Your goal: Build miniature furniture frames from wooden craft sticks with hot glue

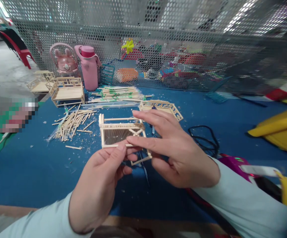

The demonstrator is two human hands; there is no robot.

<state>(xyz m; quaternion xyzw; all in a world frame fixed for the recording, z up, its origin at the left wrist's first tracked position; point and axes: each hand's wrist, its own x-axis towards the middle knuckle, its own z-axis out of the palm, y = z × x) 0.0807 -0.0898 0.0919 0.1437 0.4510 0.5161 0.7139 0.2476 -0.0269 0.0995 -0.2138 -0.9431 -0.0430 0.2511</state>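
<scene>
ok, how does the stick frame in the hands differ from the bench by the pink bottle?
The stick frame is held in the air by the left hand and right hand; the bench stands untouched on the blue table by the pink bottle. The stick frame is tilted, the bench upright on its legs. Both are built from pale wooden sticks.
</scene>
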